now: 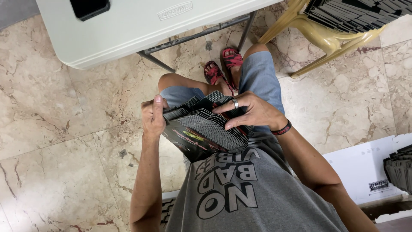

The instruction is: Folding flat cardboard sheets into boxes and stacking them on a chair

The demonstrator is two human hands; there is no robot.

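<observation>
Left hand (153, 117): we clasp the left end of a thick stack of flat black printed cardboard sleeves (205, 129).
Right hand (249, 111): our fingers press on the stack's top, grasping it.
Stack: above our lap, near the white folding table (128, 30).

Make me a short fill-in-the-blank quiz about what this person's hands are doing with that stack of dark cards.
1. Both hands grip a fanned stack of dark cards above the person's ____.
2. The right hand wears a ____ on one finger.
3. More dark cards are piled on the yellow plastic ____ at the top right.
4. The left hand holds the stack's edge with its ____ pointing up.

Missing words: lap; ring; chair; thumb
</observation>
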